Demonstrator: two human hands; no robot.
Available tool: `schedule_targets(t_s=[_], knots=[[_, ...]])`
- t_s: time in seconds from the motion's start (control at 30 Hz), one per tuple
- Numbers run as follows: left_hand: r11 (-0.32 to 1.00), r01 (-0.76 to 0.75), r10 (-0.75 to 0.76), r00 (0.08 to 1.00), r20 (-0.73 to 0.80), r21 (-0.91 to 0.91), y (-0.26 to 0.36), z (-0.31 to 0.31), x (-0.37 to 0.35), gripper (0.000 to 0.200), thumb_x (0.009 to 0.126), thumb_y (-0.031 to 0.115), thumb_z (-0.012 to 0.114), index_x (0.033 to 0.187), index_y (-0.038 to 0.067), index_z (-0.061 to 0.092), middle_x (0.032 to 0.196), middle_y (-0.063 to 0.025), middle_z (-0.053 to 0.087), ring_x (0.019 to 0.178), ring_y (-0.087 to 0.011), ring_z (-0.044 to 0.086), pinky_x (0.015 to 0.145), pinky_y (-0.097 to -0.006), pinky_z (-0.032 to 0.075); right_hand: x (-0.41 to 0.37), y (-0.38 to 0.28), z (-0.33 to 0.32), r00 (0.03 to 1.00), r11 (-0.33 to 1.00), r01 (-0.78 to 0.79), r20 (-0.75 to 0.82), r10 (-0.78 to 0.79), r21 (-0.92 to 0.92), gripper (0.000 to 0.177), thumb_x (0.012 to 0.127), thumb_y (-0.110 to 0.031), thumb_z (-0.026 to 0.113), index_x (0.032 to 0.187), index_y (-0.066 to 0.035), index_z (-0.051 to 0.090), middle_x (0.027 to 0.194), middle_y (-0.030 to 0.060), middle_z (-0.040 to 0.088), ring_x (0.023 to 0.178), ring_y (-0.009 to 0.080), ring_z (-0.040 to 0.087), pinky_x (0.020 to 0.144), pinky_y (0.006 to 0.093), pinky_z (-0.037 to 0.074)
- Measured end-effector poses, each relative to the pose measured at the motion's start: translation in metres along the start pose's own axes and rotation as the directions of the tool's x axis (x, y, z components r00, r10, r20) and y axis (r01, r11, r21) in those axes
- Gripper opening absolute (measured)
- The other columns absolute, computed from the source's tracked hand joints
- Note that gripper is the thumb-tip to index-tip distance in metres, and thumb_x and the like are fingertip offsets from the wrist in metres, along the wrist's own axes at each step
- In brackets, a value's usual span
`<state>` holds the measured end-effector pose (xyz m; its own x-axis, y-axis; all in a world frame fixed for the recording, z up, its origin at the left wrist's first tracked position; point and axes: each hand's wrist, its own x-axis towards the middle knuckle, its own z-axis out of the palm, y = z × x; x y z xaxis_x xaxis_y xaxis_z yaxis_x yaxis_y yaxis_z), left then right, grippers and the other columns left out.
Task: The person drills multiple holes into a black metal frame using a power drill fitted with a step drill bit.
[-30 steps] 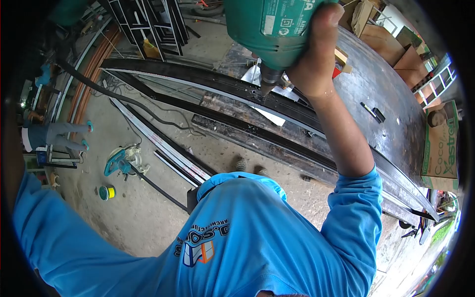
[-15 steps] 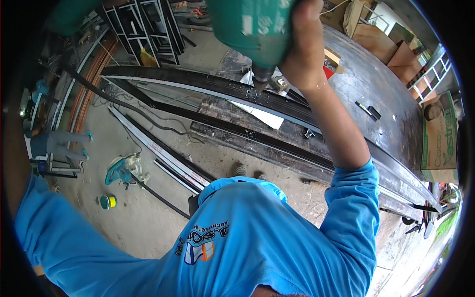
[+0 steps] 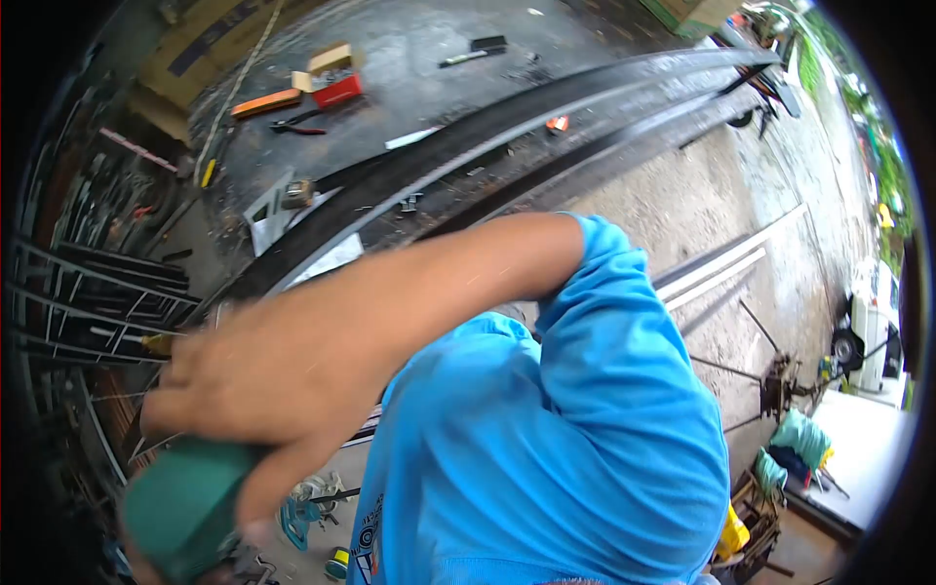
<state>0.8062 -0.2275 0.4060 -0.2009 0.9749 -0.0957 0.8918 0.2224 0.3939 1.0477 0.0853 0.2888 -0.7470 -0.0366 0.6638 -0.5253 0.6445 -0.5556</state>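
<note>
- Stacked black frames [image 3: 88, 292], just left of and slightly above the right hand [image 3: 283, 375]: close enough for a knock from a wide swing of the tool. Heavy blur around here, probably from fast movement.
- Green drill [image 3: 185, 502], below and to the left of the hand, low in the left corner of the view. Gripped at its upper end, with fingers curled tight round the body. Long axis slanting from the hand down and leftward. Bit end lost in the blur, so cannot tell which way the working tip points.
- Likely trouble from that: a tip carried blind close to the frames. Also a slip out of a one-handed grip, with a drop onto the teal floor tool [image 3: 302, 507] just beneath the hand.
- Left hand nowhere in view, so no second support seen on the drill.
- Long dark profile [image 3: 468, 146], above and to the right of the hand, lying along the worktable [image 3: 419, 39]. Well apart from the drill, with no contact between tool and metal now.
- Pliers [image 3: 297, 122] and red box [image 3: 336, 90], farther above the hand on the table, clear of the forearm.
- Blue sleeve [image 3: 624, 390], right of the hand: loose cloth, best kept away from a turning chuck.
</note>
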Motion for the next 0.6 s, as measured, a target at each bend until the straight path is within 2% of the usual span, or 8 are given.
schedule_targets(t_s=[0.07,0.13,0.2,0.27,0.33,0.43,0.53,0.6], knots=[[0.875,0.337,-0.322,0.941,0.103,-0.348,0.036,0.068,0.015,0.1,0.074,0.027,0.089,0.153,-0.006,0.036,0.133,-0.023,0.059,0.114,-0.0266,0.065,0.095,-0.0397,0.054,-0.049,0.009,-0.054,0.997,0.978,0.074,0.004,-0.074,-0.193,0.094,0.077,-0.073,0.075,0.127,0.005,0.059,0.129,0.0274,0.061,0.126,0.0433,0.056,0.103,0.0553,0.048],[0.851,0.257,-0.217,0.966,0.139,-0.458,0.069,0.133,0.049,0.087,0.078,0.016,0.083,0.15,-0.008,0.041,0.13,-0.0224,0.063,0.116,-0.0284,0.065,0.098,-0.0393,0.053,-0.121,0.005,-0.13,0.981,0.878,-0.186,-0.129,0.143,-0.44,0.089,0.071,-0.061,0.086,0.131,0.0,0.061,0.121,0.0224,0.066,0.115,0.0406,0.062,0.099,0.0491,0.052],[0.843,0.197,-0.118,0.976,0.185,-0.501,0.104,0.192,0.085,0.076,0.082,0.009,0.077,0.147,-0.009,0.044,0.129,-0.0214,0.066,0.117,-0.0295,0.066,0.101,-0.0383,0.051,-0.201,-0.015,-0.21,0.833,0.528,-0.505,-0.224,0.507,-0.683,0.075,0.069,-0.05,0.092,0.126,-0.009,0.068,0.107,0.0178,0.072,0.096,0.036,0.07,0.09,0.0413,0.057],[0.845,0.136,-0.056,0.984,0.167,-0.517,0.122,0.254,0.108,0.075,0.084,0.01,0.076,0.149,-0.008,0.042,0.128,-0.0216,0.066,0.116,-0.0285,0.066,0.101,-0.0381,0.05,-0.248,-0.034,-0.27,0.694,0.076,-0.486,-0.331,0.639,-0.871,0.095,0.064,-0.048,0.096,0.141,-0.007,0.057,0.145,0.0172,0.056,0.137,0.0355,0.05,0.115,0.0473,0.04],[0.817,0.13,-0.059,0.988,0.142,-0.562,0.135,0.3,0.14,0.076,0.085,0.011,0.077,0.149,-0.008,0.042,0.128,-0.0222,0.066,0.116,-0.0281,0.066,0.101,-0.0378,0.05,-0.295,-0.012,-0.307,0.692,-0.041,-0.474,-0.401,0.601,-0.879,0.076,0.066,-0.046,0.095,0.126,-0.008,0.064,0.129,0.0148,0.063,0.124,0.0348,0.058,0.106,0.0457,0.046],[0.819,0.118,-0.06,0.991,0.121,-0.562,0.172,0.341,0.176,0.076,0.085,0.013,0.077,0.15,-0.007,0.042,0.128,-0.0225,0.066,0.117,-0.0294,0.066,0.101,-0.0376,0.05,-0.321,0.011,-0.335,0.589,0.107,-0.603,-0.351,0.728,-0.79,0.062,0.067,-0.043,0.094,0.111,-0.008,0.065,0.111,0.0116,0.065,0.108,0.0325,0.062,0.093,0.0442,0.051],[0.836,0.056,-0.014,0.997,0.081,-0.546,0.201,0.369,0.212,0.075,0.087,0.013,0.076,0.15,-0.006,0.042,0.13,-0.0229,0.066,0.118,-0.0312,0.066,0.102,-0.0384,0.05,-0.321,0.026,-0.324,0.808,0.267,-0.4,-0.2,0.555,-0.877,0.056,0.07,-0.046,0.09,0.1,-0.007,0.063,0.099,0.0097,0.064,0.095,0.0304,0.062,0.083,0.0427,0.051],[0.848,0.016,0.005,0.999,0.038,-0.53,0.217,0.383,0.232,0.073,0.088,0.014,0.076,0.151,-0.004,0.042,0.132,-0.0234,0.065,0.12,-0.0327,0.066,0.103,-0.0393,0.05,-0.311,0.039,-0.304,0.829,0.342,-0.396,-0.171,0.532,-0.852,0.057,0.074,-0.052,0.085,0.1,-0.007,0.063,0.101,0.0103,0.064,0.097,0.0299,0.063,0.085,0.0419,0.052]])
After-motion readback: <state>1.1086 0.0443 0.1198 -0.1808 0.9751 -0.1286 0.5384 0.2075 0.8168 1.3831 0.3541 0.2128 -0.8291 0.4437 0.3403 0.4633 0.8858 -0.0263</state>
